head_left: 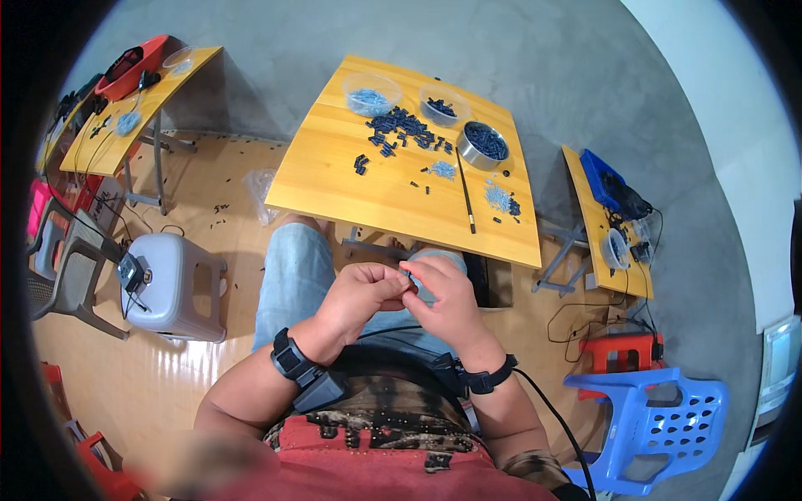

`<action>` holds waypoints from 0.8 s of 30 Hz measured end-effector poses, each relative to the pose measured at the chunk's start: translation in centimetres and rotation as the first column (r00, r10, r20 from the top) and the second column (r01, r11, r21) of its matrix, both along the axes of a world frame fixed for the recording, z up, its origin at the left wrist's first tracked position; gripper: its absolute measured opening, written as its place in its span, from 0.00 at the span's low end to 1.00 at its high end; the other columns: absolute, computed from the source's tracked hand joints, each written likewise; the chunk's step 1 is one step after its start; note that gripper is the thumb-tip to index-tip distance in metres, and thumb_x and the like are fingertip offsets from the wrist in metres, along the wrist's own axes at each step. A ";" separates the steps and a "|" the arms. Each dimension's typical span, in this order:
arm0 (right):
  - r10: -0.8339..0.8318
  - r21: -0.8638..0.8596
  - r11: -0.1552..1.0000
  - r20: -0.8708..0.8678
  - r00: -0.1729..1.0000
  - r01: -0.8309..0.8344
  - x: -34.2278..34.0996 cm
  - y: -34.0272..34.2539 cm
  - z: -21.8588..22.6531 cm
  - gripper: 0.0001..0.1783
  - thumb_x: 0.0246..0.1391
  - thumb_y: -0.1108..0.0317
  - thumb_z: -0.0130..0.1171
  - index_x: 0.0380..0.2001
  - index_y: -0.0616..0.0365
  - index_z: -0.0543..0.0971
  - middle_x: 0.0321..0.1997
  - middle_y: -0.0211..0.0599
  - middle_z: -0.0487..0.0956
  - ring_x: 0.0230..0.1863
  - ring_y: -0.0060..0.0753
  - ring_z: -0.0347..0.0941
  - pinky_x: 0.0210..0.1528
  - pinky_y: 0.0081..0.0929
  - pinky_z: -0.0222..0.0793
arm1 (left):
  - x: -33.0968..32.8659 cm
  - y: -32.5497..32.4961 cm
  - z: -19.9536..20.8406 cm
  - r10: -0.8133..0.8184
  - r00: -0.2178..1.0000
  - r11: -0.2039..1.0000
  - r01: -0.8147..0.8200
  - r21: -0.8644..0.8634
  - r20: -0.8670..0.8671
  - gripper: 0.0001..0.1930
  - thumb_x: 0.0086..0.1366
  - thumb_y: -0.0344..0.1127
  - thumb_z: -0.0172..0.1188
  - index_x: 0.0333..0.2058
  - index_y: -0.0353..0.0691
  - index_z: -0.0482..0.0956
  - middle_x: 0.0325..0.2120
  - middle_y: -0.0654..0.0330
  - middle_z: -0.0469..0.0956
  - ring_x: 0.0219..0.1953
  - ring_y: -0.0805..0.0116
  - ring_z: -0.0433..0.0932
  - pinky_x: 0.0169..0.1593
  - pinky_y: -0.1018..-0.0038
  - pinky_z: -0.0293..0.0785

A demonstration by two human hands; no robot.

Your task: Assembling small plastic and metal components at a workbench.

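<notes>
Toward the far left corner of the wooden table (313, 179) stands a clear tub (373, 82) of pale blue bits, with a small cluster of black parts (361, 164) nearer the left edge. Below the near edge, over the lap, the left hand (361, 294) pinches a small dark piece (407, 271) between thumb and forefinger; the piece is mostly hidden. The right hand (445, 302) meets it from the other side, but I cannot tell whether its fingertips grip the piece or merely touch it. For good control, the left pinch should probably stay firm and still while the right makes small, straight adjustments; working above the near edge would let a dropped piece land on wood. Along the right side, a black stick (465, 196) points toward the near edge, and a steel bowl (474, 159) of dark parts sits by the right edge.
</notes>
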State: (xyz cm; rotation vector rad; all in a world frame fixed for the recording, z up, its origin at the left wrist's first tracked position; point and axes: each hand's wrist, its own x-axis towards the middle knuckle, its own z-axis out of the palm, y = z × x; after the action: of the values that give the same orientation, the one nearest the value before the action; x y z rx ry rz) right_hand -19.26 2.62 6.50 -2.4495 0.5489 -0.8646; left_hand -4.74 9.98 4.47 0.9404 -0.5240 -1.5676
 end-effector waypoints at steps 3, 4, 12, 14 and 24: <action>0.006 -0.064 0.998 -0.018 1.000 -0.007 0.3 0.2 0.3 0.18 0.36 0.75 0.60 0.37 0.64 0.75 0.35 0.44 0.75 0.38 0.47 0.71 0.41 0.34 0.68 | -0.1 0.1 -0.1 0.023 1.000 1.000 -0.023 -0.001 0.005 0.09 0.63 0.34 0.56 0.30 0.34 0.77 0.20 0.62 0.76 0.14 0.81 0.67 0.14 0.85 0.58; 0.005 -0.083 0.997 -0.021 1.000 -0.007 0.4 0.2 0.3 0.18 0.36 0.76 0.59 0.37 0.64 0.75 0.35 0.44 0.75 0.38 0.48 0.70 0.41 0.35 0.68 | -0.1 0.1 0.0 0.029 0.999 1.000 -0.029 -0.012 0.015 0.09 0.63 0.35 0.56 0.30 0.34 0.76 0.19 0.63 0.75 0.14 0.82 0.66 0.14 0.85 0.58; -0.017 -0.172 0.985 -0.041 0.999 0.010 0.6 0.4 -0.3 0.17 0.35 0.76 0.57 0.35 0.66 0.74 0.34 0.46 0.74 0.37 0.49 0.70 0.40 0.37 0.67 | -0.5 -0.1 -0.3 0.077 0.996 0.997 -0.075 -0.030 0.051 0.09 0.64 0.33 0.55 0.28 0.34 0.76 0.17 0.64 0.73 0.14 0.82 0.65 0.14 0.85 0.57; -0.034 -0.199 0.980 -0.049 0.998 0.024 0.8 0.5 -0.6 0.17 0.35 0.76 0.58 0.35 0.67 0.74 0.33 0.46 0.73 0.37 0.49 0.69 0.40 0.38 0.67 | -0.6 -0.1 -0.6 0.109 0.990 0.993 -0.103 -0.065 0.094 0.09 0.64 0.31 0.53 0.27 0.32 0.75 0.16 0.64 0.72 0.13 0.82 0.64 0.14 0.84 0.57; -0.059 -0.199 0.979 -0.101 0.993 0.038 1.3 -0.4 -1.2 0.19 0.36 0.76 0.59 0.37 0.64 0.73 0.31 0.45 0.74 0.35 0.49 0.70 0.38 0.37 0.67 | -0.4 -1.0 -1.6 0.124 0.966 0.992 -0.120 -0.032 0.228 0.10 0.65 0.30 0.52 0.25 0.31 0.75 0.15 0.63 0.72 0.12 0.80 0.65 0.13 0.84 0.57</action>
State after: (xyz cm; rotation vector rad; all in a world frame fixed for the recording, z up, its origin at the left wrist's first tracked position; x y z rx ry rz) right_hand -17.95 2.26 5.26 -2.6847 0.5880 -0.8469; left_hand -5.15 8.95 2.84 1.1268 -0.6292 -1.3490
